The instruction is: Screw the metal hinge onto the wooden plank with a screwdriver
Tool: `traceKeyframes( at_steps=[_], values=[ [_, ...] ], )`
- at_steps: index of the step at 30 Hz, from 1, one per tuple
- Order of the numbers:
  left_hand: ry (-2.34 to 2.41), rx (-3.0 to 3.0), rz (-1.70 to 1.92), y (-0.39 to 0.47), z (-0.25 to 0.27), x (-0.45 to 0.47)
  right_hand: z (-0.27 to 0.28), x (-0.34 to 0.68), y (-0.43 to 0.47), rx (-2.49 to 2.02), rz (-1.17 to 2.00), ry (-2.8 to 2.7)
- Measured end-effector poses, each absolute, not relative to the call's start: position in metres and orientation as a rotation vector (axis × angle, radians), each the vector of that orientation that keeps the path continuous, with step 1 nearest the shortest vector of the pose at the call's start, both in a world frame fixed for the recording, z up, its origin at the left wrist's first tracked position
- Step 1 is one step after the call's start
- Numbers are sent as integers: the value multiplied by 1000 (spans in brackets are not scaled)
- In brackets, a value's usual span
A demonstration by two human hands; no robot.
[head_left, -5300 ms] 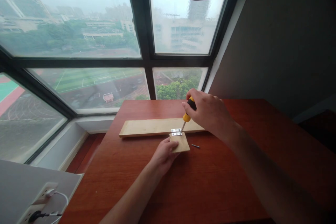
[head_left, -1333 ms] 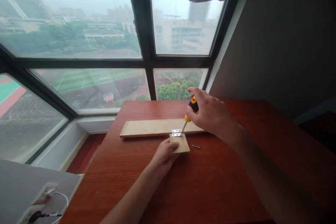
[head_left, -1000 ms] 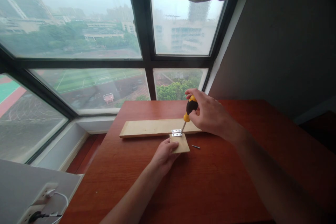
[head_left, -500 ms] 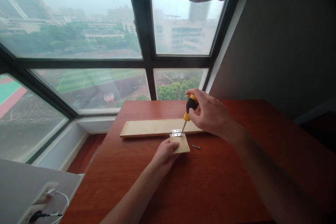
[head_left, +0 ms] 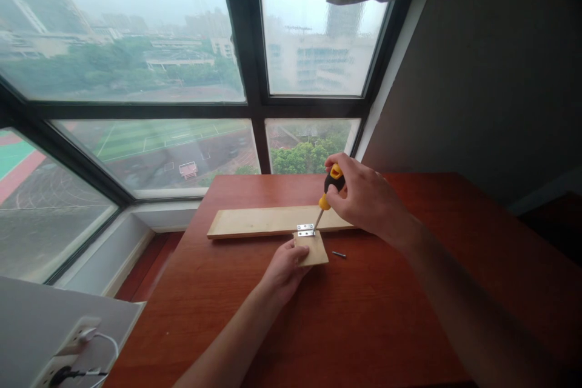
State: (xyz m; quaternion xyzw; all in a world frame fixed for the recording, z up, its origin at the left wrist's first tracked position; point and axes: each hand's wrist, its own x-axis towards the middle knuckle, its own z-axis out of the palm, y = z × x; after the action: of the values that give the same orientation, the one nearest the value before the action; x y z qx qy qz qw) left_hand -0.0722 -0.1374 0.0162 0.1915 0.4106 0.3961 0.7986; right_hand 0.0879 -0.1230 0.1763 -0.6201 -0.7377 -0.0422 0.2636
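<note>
Setting: a reddish-brown wooden table (head_left: 345, 333) beneath both your hands; past them, a dark-framed window (head_left: 254, 110) over a hazy sports field (head_left: 168, 136).

Item: your left hand (head_left: 287, 265), thumb on top and fingers beneath, pinching a small wooden block (head_left: 317, 250) by its left side.

Item: your right hand (head_left: 366, 194), fingers curled round the yellow-and-black handle of a screwdriver (head_left: 335, 182), its shaft slanting down toward your left hand.

Item: a silver butt hinge (head_left: 306, 230), just ahead of your left thumb, its near leaf flat on the block. The screwdriver tip stands at that leaf's right end; whether a screw sits under it is too small to tell.

Item: a long wooden plank (head_left: 261, 221), lying crosswise ahead of your left hand, its right part hidden behind your right hand.

Item: one loose screw (head_left: 339, 254), on the table just right of the block.

Step, as judged: fastening the near leaf at its right-hand hole. The next turn seems to call for a firm left pinch and a shaft brought more upright.
</note>
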Motion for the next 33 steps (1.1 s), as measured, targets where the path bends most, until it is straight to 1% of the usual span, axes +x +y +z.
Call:
traceKeyframes(
  at_steps=[6, 14, 20, 28, 33],
  values=[
    [871, 411, 854, -138, 18, -72, 175, 87, -120, -1729, -195, -1971],
    [867, 404, 853, -137, 14, -72, 175, 88, -122, -1595, -9, -2017],
    [876, 405, 859, -137, 15, -72, 174, 86, -120, -1699, -164, -1988],
    [874, 413, 858, -137, 15, -72, 175, 87, -123, -1570, -18, -2021],
    [869, 413, 851, -137, 14, -73, 175, 85, -121, -1666, -138, -1989]
  ],
)
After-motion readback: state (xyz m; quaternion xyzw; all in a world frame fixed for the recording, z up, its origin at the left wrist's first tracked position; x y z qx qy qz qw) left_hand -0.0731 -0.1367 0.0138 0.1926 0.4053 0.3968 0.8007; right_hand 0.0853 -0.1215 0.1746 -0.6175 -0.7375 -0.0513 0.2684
